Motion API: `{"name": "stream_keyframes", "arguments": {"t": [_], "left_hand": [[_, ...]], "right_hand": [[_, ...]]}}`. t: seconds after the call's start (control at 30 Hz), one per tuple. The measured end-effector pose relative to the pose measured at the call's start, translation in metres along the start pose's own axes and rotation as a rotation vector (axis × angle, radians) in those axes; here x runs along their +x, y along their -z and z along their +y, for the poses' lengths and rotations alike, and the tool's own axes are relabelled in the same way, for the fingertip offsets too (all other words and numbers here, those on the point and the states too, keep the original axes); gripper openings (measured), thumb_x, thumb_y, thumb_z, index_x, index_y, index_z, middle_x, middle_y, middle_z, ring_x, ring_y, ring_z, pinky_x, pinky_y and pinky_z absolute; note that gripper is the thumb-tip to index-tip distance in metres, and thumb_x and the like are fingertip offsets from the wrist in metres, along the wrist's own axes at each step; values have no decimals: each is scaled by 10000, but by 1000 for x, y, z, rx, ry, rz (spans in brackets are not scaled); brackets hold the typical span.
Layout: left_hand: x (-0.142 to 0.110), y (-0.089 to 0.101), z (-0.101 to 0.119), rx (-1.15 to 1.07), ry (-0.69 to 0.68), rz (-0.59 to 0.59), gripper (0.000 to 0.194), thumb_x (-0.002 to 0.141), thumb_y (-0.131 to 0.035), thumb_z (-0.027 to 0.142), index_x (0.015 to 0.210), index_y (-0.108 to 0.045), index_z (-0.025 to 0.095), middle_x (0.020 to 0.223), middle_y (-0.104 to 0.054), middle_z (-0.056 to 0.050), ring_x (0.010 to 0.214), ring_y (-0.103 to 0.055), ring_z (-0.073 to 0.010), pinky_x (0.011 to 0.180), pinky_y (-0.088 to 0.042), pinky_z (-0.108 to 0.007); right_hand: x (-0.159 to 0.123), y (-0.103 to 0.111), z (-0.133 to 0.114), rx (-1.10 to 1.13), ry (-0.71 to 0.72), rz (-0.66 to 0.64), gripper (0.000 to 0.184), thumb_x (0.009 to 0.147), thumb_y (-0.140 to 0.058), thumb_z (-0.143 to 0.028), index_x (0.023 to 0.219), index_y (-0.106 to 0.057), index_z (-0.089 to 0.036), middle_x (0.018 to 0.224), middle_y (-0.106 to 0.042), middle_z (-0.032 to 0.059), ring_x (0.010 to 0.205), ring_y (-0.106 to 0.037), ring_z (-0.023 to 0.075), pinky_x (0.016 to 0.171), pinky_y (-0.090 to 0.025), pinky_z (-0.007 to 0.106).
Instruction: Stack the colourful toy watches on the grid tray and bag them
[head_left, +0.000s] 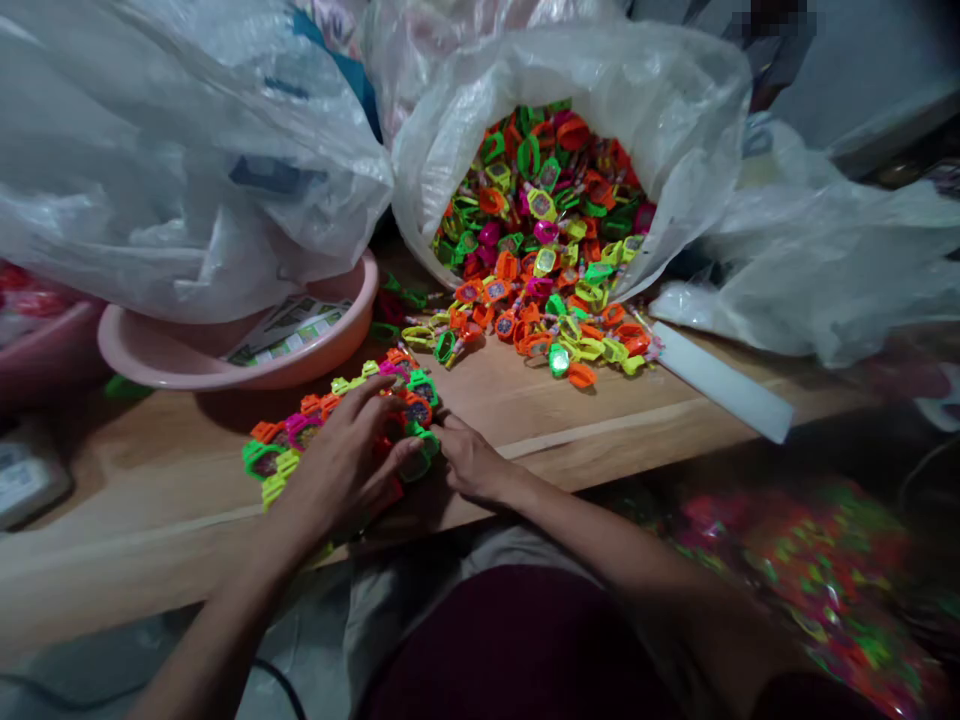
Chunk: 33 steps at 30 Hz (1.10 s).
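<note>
Rows of toy watches [303, 432] in neon green, yellow, orange and pink lie packed side by side on the wooden table [517, 440]. Over their right part rests my left hand [352, 440], palm down, fingers and thumb spread and touching the watches. My right hand [474, 462] is at the right end of the rows, fingers curled in, its index fingertip against a green toy watch [420, 456]. Whatever its fingers may pinch is hidden. Farther back, a loose pile of toy watches [544, 270] spills from a clear plastic bag [690, 120].
A pink basin [352, 335] holding printed sheets stands at left, under a big plastic bag [187, 170]. To the right, a white flat strip [724, 385] juts over the table's front edge. Bagged colourful items [840, 580] sit lower right. A white box [30, 470] is far left.
</note>
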<state>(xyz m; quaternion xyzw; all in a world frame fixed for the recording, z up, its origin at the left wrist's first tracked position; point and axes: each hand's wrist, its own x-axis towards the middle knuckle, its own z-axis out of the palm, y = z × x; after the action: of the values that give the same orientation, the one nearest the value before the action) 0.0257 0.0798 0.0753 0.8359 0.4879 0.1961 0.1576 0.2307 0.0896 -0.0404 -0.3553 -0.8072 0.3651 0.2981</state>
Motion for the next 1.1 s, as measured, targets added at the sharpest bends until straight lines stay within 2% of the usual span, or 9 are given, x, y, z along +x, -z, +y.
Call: {"name": "stream_keyframes", "arguments": {"t": [0.13,0.33,0.43,0.53,0.7,0.77,0.93,1.0,1.1], "left_hand": [[3,-8,-11,115,-53,-68,519,1086,-367,561,1392,-689,291,1706,-435,-114,1568,-415,-373,1279,-380,-650],[5,-11,-18,103,-19,-72,549,1089,-347,573,1324,-748,280,1678,-483,-109,1534,-470,-341,1272,-418,-616],[4,-13,-18,107,-12,-49,536,1084,-368,581,1303,-754,281,1670,-496,-106,1528,-482,-339,1269,-426,-613],[2,-13,-17,109,-23,-30,505,1086,-385,563,1295,-751,286,1675,-491,-97,1517,-501,-325,1272,-430,-595],[1,-8,-8,62,-14,-53,496,1094,-388,533,1326,-717,244,1720,-423,-120,1534,-483,-317,1278,-425,-569],[2,-7,-6,66,-11,-59,492,1096,-387,528,1295,-725,231,1700,-449,-126,1547,-461,-325,1286,-405,-588],[2,-8,-6,80,-32,-76,467,1103,-368,505,1236,-715,222,1678,-470,-123,1549,-449,-321,1293,-383,-595],[3,-10,-8,82,-47,-71,459,1103,-367,498,1215,-710,214,1658,-490,-129,1533,-463,-322,1291,-383,-595],[7,-12,-9,85,-45,-57,435,1105,-377,476,1208,-705,210,1633,-513,-137,1522,-468,-320,1281,-388,-598]], "right_hand": [[14,41,10,146,-46,-110,216,890,-566,-44,957,-714,-186,925,-692,16,900,-640,179,844,-514,267],[66,88,24,-211,-254,179,298,1054,-579,-199,1317,-718,-207,1219,-742,93,1078,-672,202,979,-494,308],[75,85,30,-375,-352,177,238,1064,-611,-328,1247,-736,-241,1217,-719,97,1091,-656,228,960,-502,330],[60,79,38,-393,-410,271,136,1026,-620,-248,1122,-709,-212,1120,-725,95,1029,-659,234,913,-508,339],[13,74,44,-73,-409,525,293,891,-727,-283,1146,-612,-197,954,-709,41,823,-657,210,783,-525,336],[-1,67,37,148,-377,496,364,855,-758,-330,1168,-622,-202,934,-706,18,784,-651,187,729,-525,307],[-14,32,9,594,-373,216,315,862,-747,-408,1093,-709,-197,948,-736,21,783,-641,169,707,-545,282],[-13,23,4,621,-323,189,321,877,-725,-393,1130,-707,-195,1023,-758,37,890,-680,196,816,-573,315],[-21,20,0,411,-249,204,284,926,-646,-339,1162,-696,-190,1051,-771,58,953,-702,215,910,-572,342]]}}
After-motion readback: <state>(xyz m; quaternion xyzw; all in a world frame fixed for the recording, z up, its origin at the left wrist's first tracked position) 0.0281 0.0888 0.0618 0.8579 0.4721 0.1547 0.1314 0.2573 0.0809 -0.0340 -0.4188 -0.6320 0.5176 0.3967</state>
